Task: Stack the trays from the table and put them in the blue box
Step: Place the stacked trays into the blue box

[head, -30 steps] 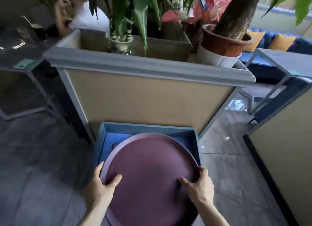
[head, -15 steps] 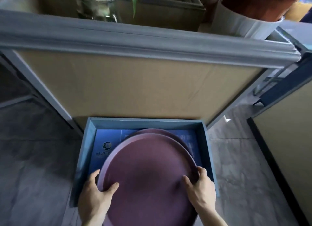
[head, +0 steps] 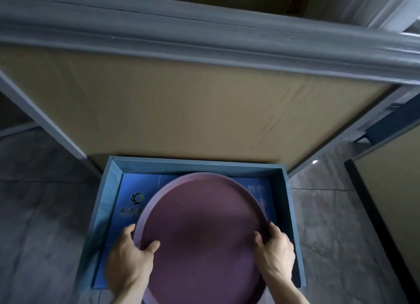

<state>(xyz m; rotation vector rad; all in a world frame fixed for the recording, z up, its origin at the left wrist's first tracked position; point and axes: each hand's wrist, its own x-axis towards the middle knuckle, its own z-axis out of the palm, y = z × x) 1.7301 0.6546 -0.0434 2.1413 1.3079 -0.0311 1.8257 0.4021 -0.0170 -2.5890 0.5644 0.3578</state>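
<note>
A round purple tray point(head: 200, 231) fills most of the open blue box point(head: 284, 208) on the floor. My left hand point(head: 129, 260) grips the tray's left rim, thumb on the inside. My right hand point(head: 276, 253) grips the right rim the same way. The tray sits low between the box walls; whether it touches the bottom, or other trays lie under it, I cannot tell. The box's blue printed bottom with a logo shows at the left and far right of the tray.
A tall beige planter box point(head: 193, 113) with a grey moulded top edge point(head: 204, 38) stands directly behind the blue box. Grey stone floor point(head: 38, 224) lies to both sides. A beige panel with a dark base point(head: 391, 213) stands at the right.
The view has tilted down and closed in on the box. The tray has gone lower into the box and further back, with both hands still on its rim.
</note>
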